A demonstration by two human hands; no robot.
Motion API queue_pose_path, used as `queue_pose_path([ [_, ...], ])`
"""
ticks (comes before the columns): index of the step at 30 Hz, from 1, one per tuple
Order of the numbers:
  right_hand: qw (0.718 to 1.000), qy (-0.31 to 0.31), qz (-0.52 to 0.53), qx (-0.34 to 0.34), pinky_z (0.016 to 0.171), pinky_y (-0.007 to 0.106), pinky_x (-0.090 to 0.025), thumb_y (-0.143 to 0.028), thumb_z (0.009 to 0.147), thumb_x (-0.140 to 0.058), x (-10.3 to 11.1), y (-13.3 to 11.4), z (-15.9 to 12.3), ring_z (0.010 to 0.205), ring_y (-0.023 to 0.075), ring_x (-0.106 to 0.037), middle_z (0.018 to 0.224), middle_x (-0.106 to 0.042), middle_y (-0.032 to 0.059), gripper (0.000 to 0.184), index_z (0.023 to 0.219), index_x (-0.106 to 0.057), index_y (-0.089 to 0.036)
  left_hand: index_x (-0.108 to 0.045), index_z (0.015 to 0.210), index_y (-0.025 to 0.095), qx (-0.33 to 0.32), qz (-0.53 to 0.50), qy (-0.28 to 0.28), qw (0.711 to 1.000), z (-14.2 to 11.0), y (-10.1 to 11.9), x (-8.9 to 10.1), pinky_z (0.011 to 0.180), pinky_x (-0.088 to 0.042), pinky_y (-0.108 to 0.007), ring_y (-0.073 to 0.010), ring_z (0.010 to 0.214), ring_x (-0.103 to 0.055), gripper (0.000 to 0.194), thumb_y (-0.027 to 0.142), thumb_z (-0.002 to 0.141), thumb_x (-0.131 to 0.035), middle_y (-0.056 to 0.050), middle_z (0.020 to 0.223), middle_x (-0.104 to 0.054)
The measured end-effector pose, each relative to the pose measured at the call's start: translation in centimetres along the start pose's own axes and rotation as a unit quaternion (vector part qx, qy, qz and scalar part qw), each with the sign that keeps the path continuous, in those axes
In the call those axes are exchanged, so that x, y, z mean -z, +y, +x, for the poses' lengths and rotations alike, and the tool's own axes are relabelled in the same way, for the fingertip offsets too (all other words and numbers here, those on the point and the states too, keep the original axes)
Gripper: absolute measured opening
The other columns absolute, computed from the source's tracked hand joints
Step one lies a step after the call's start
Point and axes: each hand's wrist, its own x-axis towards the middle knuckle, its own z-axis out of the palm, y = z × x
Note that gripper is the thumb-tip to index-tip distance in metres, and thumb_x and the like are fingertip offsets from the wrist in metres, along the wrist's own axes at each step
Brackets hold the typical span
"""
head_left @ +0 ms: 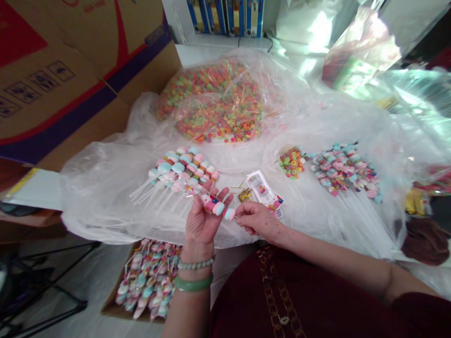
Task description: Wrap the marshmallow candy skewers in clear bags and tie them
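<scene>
My left hand [203, 224] is palm up, its fingers curled round a marshmallow skewer [218, 208] of pink, white and blue pieces with a printed label. Clear wrap shows at the skewer's far end. Beside it, my right hand [259, 219] pinches at a pink and blue marshmallow [230, 214] at the near end; what is between the fingertips is too small to make out. Just beyond my hands lie gold twist ties [245, 194] and a stack of printed labels [262, 187]. A pile of marshmallow skewers [186, 164] on white sticks rests to the left.
A clear bag of colourful ring candies [221, 103] lies at the back, with a small heap of ring candies [292, 162] nearer. More wrapped skewers [347, 170] are on the right. A large cardboard box [88, 70] stands left; a box of wrapped skewers [150, 277] sits below the table.
</scene>
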Motion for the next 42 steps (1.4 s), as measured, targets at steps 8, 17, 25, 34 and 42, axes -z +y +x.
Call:
queue_pose_path([
  [8,0.948,0.09,-0.241,0.187,0.072,0.026,-0.039,-0.018,0.079,-0.057,0.5,0.7,-0.3,0.076,0.0134,-0.053,0.073,-0.058,-0.0007,0.01,0.069,-0.061,-0.019,-0.064,0.081,0.019,-0.028,-0.01,0.067,0.997,-0.3,-0.9,-1.6,0.085,-0.053,-0.04,-0.016,0.071,-0.065,0.026,0.037,0.069,-0.078,0.003,0.07,-0.064],
  [17,0.944,-0.16,0.24,-0.161,0.035,0.016,-0.013,-0.019,0.072,-0.062,0.4,0.0,0.7,0.034,0.0021,-0.022,0.048,-0.04,-0.01,0.009,0.077,-0.054,-0.016,-0.062,0.077,0.018,0.002,0.031,0.051,0.998,-1.2,-1.5,-1.7,0.08,-0.054,-0.038,-0.0181,0.072,-0.066,0.03,0.039,0.065,-0.081,0.002,0.069,-0.064],
  [25,0.9,-0.207,0.342,-0.175,0.033,0.014,-0.012,-0.016,0.075,-0.059,0.2,0.2,1.5,0.033,0.0014,-0.021,0.048,-0.041,-0.0096,0.008,0.076,-0.051,-0.016,-0.065,0.082,0.018,0.038,0.04,0.047,0.997,-1.4,-2.4,-1.5,0.074,-0.055,-0.034,-0.021,0.078,-0.068,0.034,0.044,0.065,-0.08,-0.001,0.073,-0.067],
  [34,0.955,-0.145,0.204,-0.159,0.032,0.016,-0.014,-0.021,0.071,-0.064,0.4,-0.5,0.7,0.032,0.0013,-0.028,0.048,-0.047,-0.0082,0.013,0.08,-0.063,-0.012,-0.067,0.096,0.019,-0.018,-0.002,0.043,0.999,-0.6,0.8,-0.3,0.082,-0.053,-0.04,-0.0185,0.077,-0.066,0.039,0.048,0.07,-0.075,-0.001,0.08,-0.069],
  [42,0.833,-0.307,0.37,-0.275,0.032,0.012,-0.012,-0.017,0.087,-0.05,0.5,-0.4,1.8,0.034,0.0006,-0.016,0.051,-0.037,-0.0095,0.014,0.073,-0.049,-0.014,-0.065,0.086,0.018,0.049,-0.015,0.015,0.999,-1.6,-1.5,-2.0,0.07,-0.053,-0.03,-0.0085,0.052,-0.05,0.029,0.046,0.078,-0.068,0.007,0.058,-0.048],
])
